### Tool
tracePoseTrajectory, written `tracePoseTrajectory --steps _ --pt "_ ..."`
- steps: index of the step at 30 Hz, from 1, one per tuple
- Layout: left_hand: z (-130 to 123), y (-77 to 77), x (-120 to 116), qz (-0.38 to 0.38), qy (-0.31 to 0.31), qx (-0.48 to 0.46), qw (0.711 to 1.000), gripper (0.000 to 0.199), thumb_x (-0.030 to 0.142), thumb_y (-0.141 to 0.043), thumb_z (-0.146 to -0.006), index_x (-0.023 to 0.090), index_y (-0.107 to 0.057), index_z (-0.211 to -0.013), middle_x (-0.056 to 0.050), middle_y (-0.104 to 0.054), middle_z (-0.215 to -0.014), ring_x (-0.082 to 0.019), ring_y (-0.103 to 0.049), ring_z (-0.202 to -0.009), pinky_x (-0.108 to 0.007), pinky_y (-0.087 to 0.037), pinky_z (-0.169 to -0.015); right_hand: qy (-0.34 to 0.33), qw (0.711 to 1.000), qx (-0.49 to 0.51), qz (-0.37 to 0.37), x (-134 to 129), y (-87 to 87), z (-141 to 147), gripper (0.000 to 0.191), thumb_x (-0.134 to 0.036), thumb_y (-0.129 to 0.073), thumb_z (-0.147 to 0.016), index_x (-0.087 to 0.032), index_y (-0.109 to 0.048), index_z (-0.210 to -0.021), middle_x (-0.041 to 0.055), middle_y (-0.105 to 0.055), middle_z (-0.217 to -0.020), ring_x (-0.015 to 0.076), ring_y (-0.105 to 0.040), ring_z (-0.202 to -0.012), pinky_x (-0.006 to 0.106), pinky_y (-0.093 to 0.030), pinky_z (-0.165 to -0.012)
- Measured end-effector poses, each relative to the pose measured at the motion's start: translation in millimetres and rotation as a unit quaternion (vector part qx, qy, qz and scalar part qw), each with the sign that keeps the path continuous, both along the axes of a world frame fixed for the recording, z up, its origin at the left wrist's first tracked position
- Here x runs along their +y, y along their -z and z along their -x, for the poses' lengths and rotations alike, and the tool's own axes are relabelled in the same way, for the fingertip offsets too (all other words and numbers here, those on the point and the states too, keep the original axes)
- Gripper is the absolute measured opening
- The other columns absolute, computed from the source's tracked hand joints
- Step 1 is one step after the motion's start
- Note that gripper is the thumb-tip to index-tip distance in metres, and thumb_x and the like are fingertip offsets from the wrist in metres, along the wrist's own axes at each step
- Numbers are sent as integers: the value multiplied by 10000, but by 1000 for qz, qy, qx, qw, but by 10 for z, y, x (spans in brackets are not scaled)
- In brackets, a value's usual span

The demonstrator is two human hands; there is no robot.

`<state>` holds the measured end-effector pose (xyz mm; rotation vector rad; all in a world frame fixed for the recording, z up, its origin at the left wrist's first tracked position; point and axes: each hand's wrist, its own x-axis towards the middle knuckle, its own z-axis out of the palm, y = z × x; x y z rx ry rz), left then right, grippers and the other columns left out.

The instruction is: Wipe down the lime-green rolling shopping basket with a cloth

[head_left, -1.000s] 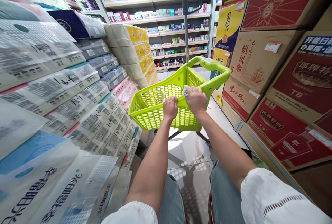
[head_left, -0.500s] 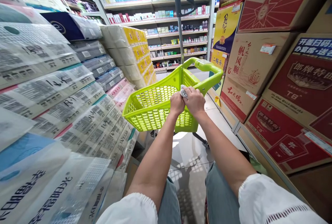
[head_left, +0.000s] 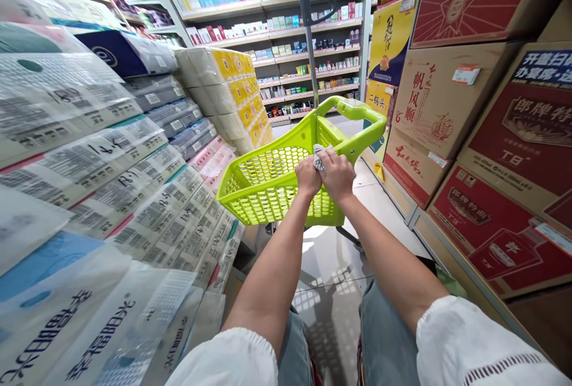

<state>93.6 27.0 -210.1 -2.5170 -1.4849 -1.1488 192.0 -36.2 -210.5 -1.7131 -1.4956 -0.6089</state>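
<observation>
A lime-green shopping cart (head_left: 268, 210) with a lattice basket and a moulded handle stands in front of me, turned sideways in the aisle. My left hand (head_left: 308, 176) is closed over the near rim of the basket. Right beside it, touching, my right hand (head_left: 338, 174) presses a crumpled grey-and-white cloth (head_left: 319, 158) against the same rim, close to where the handle begins. Most of the cloth is hidden under the fingers. The visible inside of the basket shows only green lattice.
Stacked tissue packs (head_left: 147, 195) line the left side, with yellow-and-white packs (head_left: 236, 91) beyond. Red and brown cartons (head_left: 435, 100) are piled on the right. A grey pole (head_left: 311, 58) with a dark loop rises behind the cart. Shelves (head_left: 308, 52) of small goods stand at the back.
The whole view has shifted slightly, with the cart and shelves a little further right in the picture. Both hands stay together on the rim, with the cloth still held.
</observation>
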Motion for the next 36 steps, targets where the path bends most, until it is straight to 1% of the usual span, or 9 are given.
tracePoseTrajectory --steps 3,10,14,19,21,27,29,34,36 --pt "47 -18 32 0 29 8 1000 235 269 -384 -975 220 -610 -936 -74 -691 -1025 -224 -590 -992 -333 -398 -867 -25 999 -34 0 -1 86 -9 393 -363 -435 -950 -281 -571 -1309 87 -563 -1375 245 -518 -962 375 -424 -830" --pt "169 -126 83 15 110 39 993 331 322 -351 -990 222 -599 -793 -52 -674 -849 -200 -580 -809 -301 -393 -728 36 996 4 -87 38 149 -153 379 -372 -441 -948 -209 -589 -1256 135 -566 -1307 261 -503 -1038 379 -386 -872" --pt "171 -101 98 2 111 29 993 267 249 -390 -961 222 -622 -833 -52 -679 -864 -202 -580 -833 -299 -385 -731 15 997 -52 -57 133 467 -8 307 -286 -399 -973 -219 -616 -1179 118 -597 -1259 227 -512 -960 366 -358 -837" --pt "167 -69 166 -5 83 27 996 319 316 -353 -991 225 -611 -828 -60 -675 -863 -208 -582 -856 -305 -378 -749 -61 986 -147 44 136 822 63 291 -208 -359 -990 -233 -635 -1076 76 -661 -1096 196 -506 -853 347 -328 -755" --pt "168 -57 192 -6 74 31 997 310 324 -354 -994 229 -610 -846 -59 -679 -889 -209 -583 -872 -307 -377 -758 -58 987 -141 51 139 780 23 285 -216 -364 -992 -226 -635 -1080 82 -660 -1101 197 -507 -859 346 -325 -754" --pt "138 -33 157 -13 52 33 998 315 338 -343 -1001 242 -615 -874 -57 -689 -933 -214 -594 -927 -314 -377 -795 14 998 -59 -17 192 392 -107 326 -270 -372 -991 -235 -580 -1239 113 -590 -1283 230 -517 -996 372 -345 -849" --pt "124 -42 133 -8 45 30 998 320 342 -339 -1002 244 -617 -875 -55 -692 -947 -214 -596 -937 -316 -378 -803 7 998 -56 0 169 418 -80 328 -261 -373 -986 -231 -592 -1228 117 -592 -1285 230 -524 -990 376 -351 -852" --pt "145 -68 132 0 49 30 998 332 341 -316 -1006 244 -613 -892 -53 -696 -981 -210 -600 -954 -319 -385 -821 -81 984 -129 87 28 707 -40 278 -200 -424 -950 -207 -660 -1096 104 -664 -1108 212 -536 -907 345 -364 -795" --pt "171 -73 137 -5 42 34 999 353 353 -296 -1009 243 -608 -885 -58 -693 -974 -211 -602 -950 -320 -390 -818 -113 980 -139 84 -11 706 -115 260 -213 -462 -931 -211 -667 -1092 89 -667 -1097 207 -539 -912 329 -373 -795"
